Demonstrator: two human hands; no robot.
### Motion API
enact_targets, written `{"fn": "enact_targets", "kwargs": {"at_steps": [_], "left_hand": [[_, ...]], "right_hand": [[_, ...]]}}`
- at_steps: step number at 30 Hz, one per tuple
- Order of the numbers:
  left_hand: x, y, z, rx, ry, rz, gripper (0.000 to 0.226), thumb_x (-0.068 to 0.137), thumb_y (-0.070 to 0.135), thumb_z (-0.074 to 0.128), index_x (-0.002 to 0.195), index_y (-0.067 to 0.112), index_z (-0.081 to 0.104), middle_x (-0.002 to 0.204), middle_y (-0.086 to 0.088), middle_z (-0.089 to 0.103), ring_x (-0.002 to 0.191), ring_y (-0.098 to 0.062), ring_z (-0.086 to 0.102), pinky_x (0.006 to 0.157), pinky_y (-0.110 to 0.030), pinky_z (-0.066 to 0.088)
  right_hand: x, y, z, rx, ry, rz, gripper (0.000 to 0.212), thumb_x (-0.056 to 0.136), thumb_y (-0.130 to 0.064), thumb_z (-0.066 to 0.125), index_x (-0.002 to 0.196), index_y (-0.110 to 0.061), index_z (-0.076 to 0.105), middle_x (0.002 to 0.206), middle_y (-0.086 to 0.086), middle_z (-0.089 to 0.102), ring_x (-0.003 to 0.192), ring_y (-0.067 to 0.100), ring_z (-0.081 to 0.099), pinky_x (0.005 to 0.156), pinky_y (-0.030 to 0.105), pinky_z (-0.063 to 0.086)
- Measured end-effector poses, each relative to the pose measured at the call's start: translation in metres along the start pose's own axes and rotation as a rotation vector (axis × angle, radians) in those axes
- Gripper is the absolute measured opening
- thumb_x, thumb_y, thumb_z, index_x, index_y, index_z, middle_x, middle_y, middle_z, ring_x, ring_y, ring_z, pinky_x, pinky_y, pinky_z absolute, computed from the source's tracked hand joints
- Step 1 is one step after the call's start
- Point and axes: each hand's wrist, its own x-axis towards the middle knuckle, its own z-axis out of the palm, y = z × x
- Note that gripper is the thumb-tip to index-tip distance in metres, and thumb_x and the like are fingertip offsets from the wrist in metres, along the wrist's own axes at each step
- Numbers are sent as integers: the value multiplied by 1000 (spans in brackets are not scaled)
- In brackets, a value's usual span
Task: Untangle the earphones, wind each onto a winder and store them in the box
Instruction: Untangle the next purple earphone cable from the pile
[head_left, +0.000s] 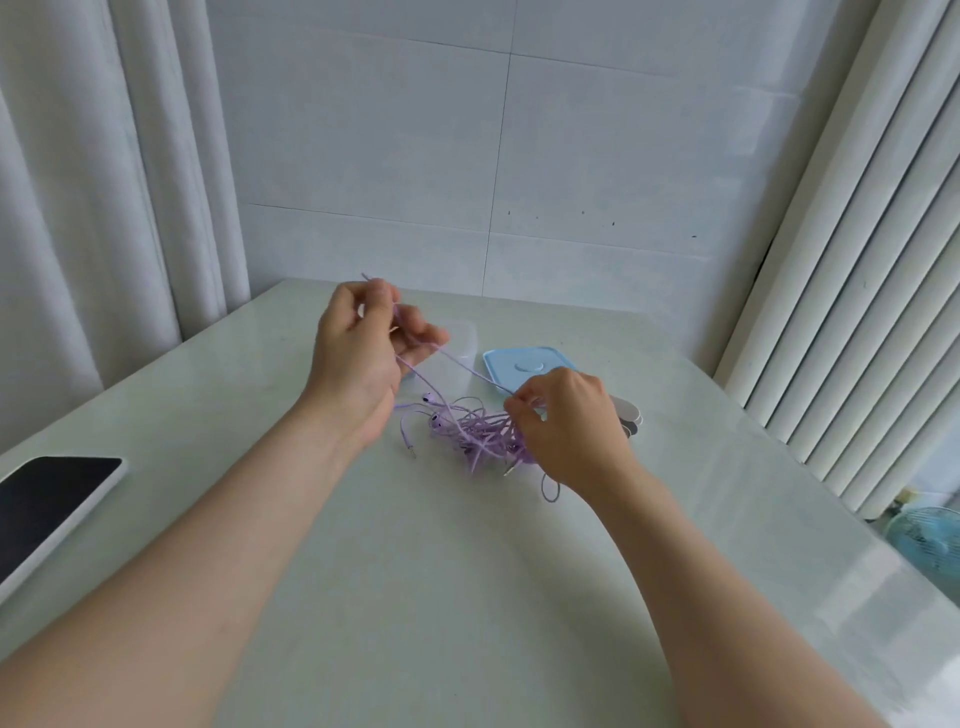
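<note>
1. Phone (52, 509): lay screen-dark at the table's (415, 571) edge, well outside the left grip.
2. Left hand (363, 358): was raised, thumb and fingers pinching one purple strand (475, 371) that ran taut down to the other grip.
3. Earphones (478, 431): lay in a tangled heap on the table, below and between the two grips, with earbuds and a plug showing.
4. Clear box (462, 343) and blue lid (524, 364): sat just beyond the grips, the box uncovered.
5. Right hand (566, 431): was low, fingers pinching cord at the heap's edge.
6. Winders (631, 415): were partly hidden behind the right grip.

Step judged: untangling, at an early stage. The next move likely called for drawing the pinched strand free while the heap was held steady.
</note>
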Motion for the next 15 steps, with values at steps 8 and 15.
{"fn": "enact_targets", "kwargs": {"at_steps": [8, 15], "left_hand": [[3, -4, -8, 611, 176, 246, 10, 98, 28, 55, 95, 21, 60, 61, 9, 53, 60, -15, 48, 62, -34, 45], [-12, -23, -9, 1257, -363, 427, 24, 88, 50, 76, 109, 40, 76, 113, 3, 41, 100, -16, 57, 94, -31, 45]], "right_hand": [[3, 6, 0, -146, 51, 167, 27, 106, -33, 54, 99, -15, 74, 101, 5, 70, 101, 34, 59, 77, 37, 34], [-1, -7, -2, 52, 231, -91, 29, 108, -38, 50, 105, -21, 73, 96, 3, 64, 94, 32, 56, 83, 45, 42]]}}
